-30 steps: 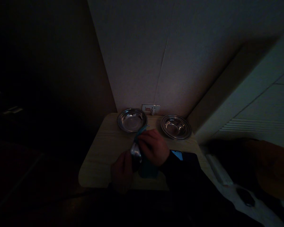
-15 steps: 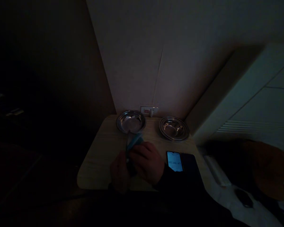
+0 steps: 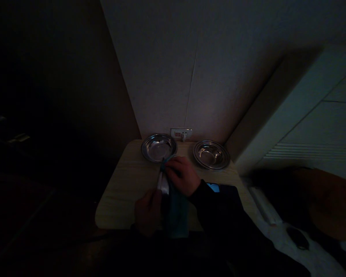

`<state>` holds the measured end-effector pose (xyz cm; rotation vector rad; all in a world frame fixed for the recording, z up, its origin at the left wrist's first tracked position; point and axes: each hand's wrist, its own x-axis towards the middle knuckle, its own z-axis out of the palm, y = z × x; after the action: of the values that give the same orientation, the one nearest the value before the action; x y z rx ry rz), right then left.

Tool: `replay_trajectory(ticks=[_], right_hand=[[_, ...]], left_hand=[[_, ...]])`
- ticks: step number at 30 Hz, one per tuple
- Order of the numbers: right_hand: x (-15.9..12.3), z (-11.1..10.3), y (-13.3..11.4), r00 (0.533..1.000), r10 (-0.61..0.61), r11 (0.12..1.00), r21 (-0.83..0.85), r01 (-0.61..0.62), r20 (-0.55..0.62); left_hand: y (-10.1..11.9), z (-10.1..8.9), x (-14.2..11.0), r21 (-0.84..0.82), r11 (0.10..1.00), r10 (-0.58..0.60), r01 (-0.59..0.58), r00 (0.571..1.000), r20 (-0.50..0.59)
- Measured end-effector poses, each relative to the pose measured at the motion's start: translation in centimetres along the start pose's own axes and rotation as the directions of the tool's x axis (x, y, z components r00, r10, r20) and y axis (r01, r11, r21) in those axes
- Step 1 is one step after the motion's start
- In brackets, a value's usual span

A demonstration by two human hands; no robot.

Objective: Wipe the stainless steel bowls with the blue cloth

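Note:
In the dim head view my left hand (image 3: 147,211) is closed on the lower end of a narrow, shiny, metal-looking object (image 3: 163,185), whose kind I cannot make out. My right hand (image 3: 183,175) has its fingers pinched round a teal cloth (image 3: 177,217) at the upper end of that object. The cloth hangs down to the right of the left hand, toward the table's front edge. Just beyond the hands sits a round steel plate (image 3: 159,148) with a raised rim. Dark sleeves and low light hide parts of both hands.
Stacked steel plates (image 3: 211,155) stand at the back right of the pale wooden table (image 3: 118,192). A lit phone (image 3: 213,187) lies partly under my right sleeve, by a dark case (image 3: 230,194). A socket plate (image 3: 181,133) is on the wall behind.
My right hand has moved up and away from the left one. The teal cloth, bunched before, hangs down, and the shiny object shows between the hands. My right sleeve covers more of the phone.

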<state>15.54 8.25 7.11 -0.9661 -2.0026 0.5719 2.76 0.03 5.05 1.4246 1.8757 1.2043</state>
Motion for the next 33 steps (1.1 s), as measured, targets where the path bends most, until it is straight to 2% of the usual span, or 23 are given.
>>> replay_trajectory(ticks=[2,4,9,13,16,19,22,24,29,33], right_hand=[[1.1,-0.3,1.9,0.985,0.168,0.976,0.139,-0.170,0.025],[1.2,-0.5,3.6,0.957,0.288,0.932,0.223,-0.285,0.018],[-1.4,-1.2,5.5,0.901,0.422,0.873,0.314,-0.373,-0.105],[-3.0,-1.5,4.4,0.877,0.459,0.852,0.349,-0.391,-0.138],[-3.7,-0.9,2.1,0.914,0.364,0.905,0.300,-0.301,-0.180],[-4.7,0.5,-0.4,0.960,0.167,0.972,0.200,-0.123,-0.224],[-5.4,2.0,-1.9,0.976,0.013,0.995,0.097,0.009,-0.218],[-5.2,2.7,-2.0,0.973,-0.051,0.997,0.042,0.062,-0.225],[-3.5,2.8,-1.4,0.967,-0.045,0.999,0.002,0.047,-0.250],[-3.1,3.0,-1.8,0.968,-0.202,0.979,-0.029,0.200,-0.151]], left_hand=[[0.0,-0.1,0.0,-0.038,0.998,-0.056,0.057,0.998,0.034],[0.0,-0.5,0.3,-0.068,0.992,-0.103,0.105,0.994,0.040],[0.1,-2.3,1.0,-0.178,0.970,-0.159,0.166,0.986,0.052],[0.3,-2.6,1.0,-0.270,0.914,-0.295,0.304,0.952,0.075],[0.7,-2.0,0.7,-0.284,0.900,-0.326,0.330,0.943,0.062],[1.2,-1.4,0.6,-0.236,0.937,-0.261,0.259,0.965,0.023],[1.4,-1.3,0.8,-0.156,0.968,-0.199,0.195,0.980,-0.009],[1.4,-1.3,0.9,-0.114,0.978,-0.181,0.176,0.983,-0.031],[1.1,-1.4,1.2,-0.059,0.986,-0.164,0.159,0.981,-0.100],[0.9,-1.4,1.7,-0.061,0.987,-0.153,0.146,0.981,-0.116]])
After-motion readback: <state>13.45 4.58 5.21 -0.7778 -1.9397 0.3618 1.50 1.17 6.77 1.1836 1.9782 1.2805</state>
